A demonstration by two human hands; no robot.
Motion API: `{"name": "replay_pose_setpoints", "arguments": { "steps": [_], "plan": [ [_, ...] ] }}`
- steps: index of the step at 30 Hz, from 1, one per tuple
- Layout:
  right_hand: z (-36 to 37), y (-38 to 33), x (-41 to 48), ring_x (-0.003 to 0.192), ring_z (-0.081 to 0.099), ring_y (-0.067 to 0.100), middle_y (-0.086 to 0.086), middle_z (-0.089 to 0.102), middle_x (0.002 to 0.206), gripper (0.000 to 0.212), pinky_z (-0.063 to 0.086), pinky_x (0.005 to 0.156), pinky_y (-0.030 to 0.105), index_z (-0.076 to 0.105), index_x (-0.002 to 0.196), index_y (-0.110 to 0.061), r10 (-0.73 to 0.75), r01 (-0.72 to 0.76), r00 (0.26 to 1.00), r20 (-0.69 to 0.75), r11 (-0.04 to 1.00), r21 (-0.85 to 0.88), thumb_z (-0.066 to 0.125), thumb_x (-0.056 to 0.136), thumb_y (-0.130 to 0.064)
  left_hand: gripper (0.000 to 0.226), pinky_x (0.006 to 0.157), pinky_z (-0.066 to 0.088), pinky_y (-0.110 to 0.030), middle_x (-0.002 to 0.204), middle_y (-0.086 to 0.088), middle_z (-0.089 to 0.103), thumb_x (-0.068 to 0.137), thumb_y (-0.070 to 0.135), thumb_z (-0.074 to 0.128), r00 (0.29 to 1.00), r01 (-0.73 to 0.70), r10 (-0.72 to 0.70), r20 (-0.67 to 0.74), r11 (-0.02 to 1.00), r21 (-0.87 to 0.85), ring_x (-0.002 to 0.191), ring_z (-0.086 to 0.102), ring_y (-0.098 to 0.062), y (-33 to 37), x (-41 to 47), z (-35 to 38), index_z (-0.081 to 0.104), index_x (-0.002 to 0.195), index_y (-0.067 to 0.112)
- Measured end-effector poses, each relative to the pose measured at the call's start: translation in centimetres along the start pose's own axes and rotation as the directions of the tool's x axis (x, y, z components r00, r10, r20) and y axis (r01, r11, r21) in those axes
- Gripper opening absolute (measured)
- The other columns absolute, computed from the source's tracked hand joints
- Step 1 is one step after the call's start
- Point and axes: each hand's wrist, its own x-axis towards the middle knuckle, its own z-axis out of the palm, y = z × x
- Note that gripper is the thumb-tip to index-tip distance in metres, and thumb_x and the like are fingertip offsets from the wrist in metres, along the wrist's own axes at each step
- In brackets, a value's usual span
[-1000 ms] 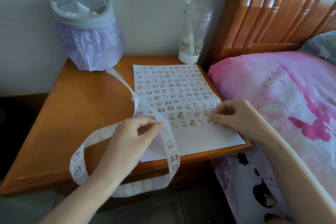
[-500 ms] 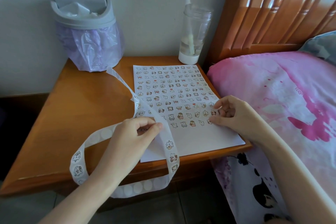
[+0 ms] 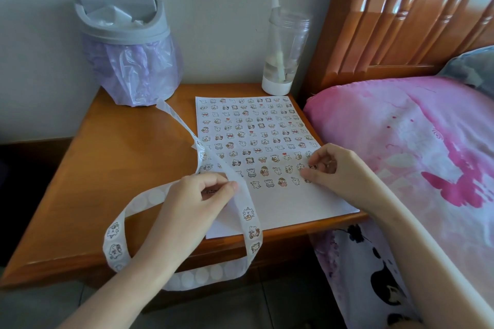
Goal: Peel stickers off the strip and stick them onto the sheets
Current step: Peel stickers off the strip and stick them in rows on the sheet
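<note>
A white sheet (image 3: 280,203) lies on the wooden bedside table (image 3: 120,168), and rows of small cartoon stickers cover most of it. A long white sticker strip (image 3: 248,224) loops from the table top over the front edge and back up. It carries a few stickers and several empty round spots. My left hand (image 3: 195,200) pinches the strip just left of the sheet's lower part. My right hand (image 3: 339,171) rests at the sheet's right edge beside the lowest sticker rows. Its thumb touches the paper, its fingers are lifted and curled, and nothing shows in it.
A grey swing-lid bin (image 3: 128,43) with a purple bag stands at the table's back left. At the back right is a clear bottle (image 3: 283,53) with a white base. A pink-covered bed (image 3: 401,141) and wooden headboard (image 3: 401,13) border the right side.
My right hand's fingers, pressed flat on the sheet's right edge a second ago, have lifted and curled upward. My left hand and the strip have stayed put.
</note>
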Motion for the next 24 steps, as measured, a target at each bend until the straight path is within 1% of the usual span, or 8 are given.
{"name": "replay_pose_setpoints", "arguments": {
  "steps": [3, 6, 8, 11, 13, 17, 20, 24],
  "plan": [
    [-0.1, -0.1, -0.2, 0.053, 0.043, 0.003, -0.008, 0.053, 0.068, 0.010, 0.036, 0.058, 0.016, 0.061, 0.083, -0.022, -0.034, 0.034, 0.997, -0.064, 0.999, -0.005, 0.070, 0.083, -0.019, 0.009, 0.061, 0.048, -0.004, 0.086, 0.021, 0.066, 0.087, 0.034, 0.058, 1.000, 0.023, -0.023, -0.001, 0.999, -0.022, 0.085, 0.059, 0.010, 0.2, 0.1, -0.1, 0.067, 0.085, 0.033],
    [0.1, -2.0, -1.4, 0.050, 0.045, 0.001, -0.011, 0.060, 0.072, 0.004, 0.036, 0.050, 0.010, 0.064, 0.084, -0.023, -0.122, 0.131, 0.981, -0.150, 0.990, 0.048, 0.066, 0.086, -0.026, 0.007, 0.057, 0.044, 0.001, 0.079, 0.021, 0.070, 0.087, 0.032, 0.059, 0.999, 0.038, -0.040, -0.012, 0.992, -0.120, 0.080, 0.060, 0.014, 0.6, 0.0, -0.4, 0.066, 0.086, 0.032],
    [0.8, -4.1, -2.5, 0.059, 0.055, 0.003, -0.010, 0.067, 0.074, 0.007, 0.044, 0.056, 0.015, 0.066, 0.085, -0.023, -0.197, 0.207, 0.975, -0.100, 0.973, 0.105, 0.063, 0.087, -0.029, 0.011, 0.060, 0.047, -0.002, 0.082, 0.023, 0.070, 0.084, 0.033, 0.059, 0.999, 0.048, -0.052, -0.013, 0.974, -0.223, 0.079, 0.063, 0.011, 1.1, -0.1, -0.5, 0.068, 0.088, 0.028],
    [1.7, -6.8, -4.5, 0.067, 0.065, 0.006, -0.007, 0.072, 0.080, 0.011, 0.054, 0.065, 0.022, 0.067, 0.090, -0.021, -0.273, 0.243, 0.956, 0.107, 0.942, 0.232, 0.063, 0.085, -0.029, 0.026, 0.069, 0.058, -0.020, 0.081, 0.012, 0.074, 0.078, 0.040, 0.058, 0.997, 0.041, -0.059, -0.050, 0.951, -0.307, 0.075, 0.070, -0.004, 1.7, -0.4, -0.7, 0.071, 0.091, 0.022],
    [2.0, -7.6, -5.3, 0.068, 0.067, 0.009, -0.006, 0.072, 0.083, 0.015, 0.057, 0.066, 0.025, 0.066, 0.094, -0.018, -0.288, 0.221, 0.941, 0.181, 0.922, 0.319, 0.067, 0.082, -0.026, 0.021, 0.068, 0.058, -0.019, 0.078, 0.010, 0.074, 0.082, 0.037, 0.058, 0.995, 0.017, -0.049, -0.087, 0.943, -0.332, 0.073, 0.071, -0.006, 2.1, -0.5, -0.8, 0.071, 0.089, 0.022],
    [2.1, -7.8, -5.5, 0.070, 0.067, 0.012, -0.005, 0.072, 0.084, 0.016, 0.059, 0.067, 0.032, 0.068, 0.094, -0.016, -0.279, 0.192, 0.939, 0.199, 0.909, 0.369, 0.073, 0.079, -0.017, 0.026, 0.061, 0.055, -0.012, 0.073, 0.010, 0.074, 0.077, 0.042, 0.055, 0.992, -0.008, -0.036, -0.118, 0.936, -0.353, 0.071, 0.070, -0.005, 2.5, -0.8, -0.7, 0.071, 0.085, 0.022],
    [2.0, -7.8, -5.5, 0.068, 0.066, 0.011, 0.001, 0.072, 0.083, 0.013, 0.059, 0.065, 0.029, 0.069, 0.092, -0.012, -0.273, 0.175, 0.941, 0.200, 0.898, 0.403, 0.072, 0.079, -0.010, 0.024, 0.058, 0.054, -0.012, 0.072, 0.006, 0.074, 0.082, 0.036, 0.057, 0.994, 0.003, -0.046, -0.101, 0.919, -0.393, 0.067, 0.071, -0.007, 2.8, -0.9, -0.5, 0.071, 0.086, 0.017],
    [2.0, -7.8, -5.5, 0.066, 0.065, 0.012, 0.002, 0.073, 0.083, 0.008, 0.059, 0.067, 0.030, 0.071, 0.089, -0.009, -0.262, 0.167, 0.948, 0.179, 0.892, 0.420, 0.070, 0.081, -0.007, 0.032, 0.067, 0.058, -0.022, 0.078, 0.006, 0.076, 0.079, 0.046, 0.052, 0.996, 0.038, -0.071, -0.056, 0.895, -0.445, 0.075, 0.072, -0.010, 3.1, -0.9, -0.5, 0.073, 0.085, 0.023]
  ]
}}
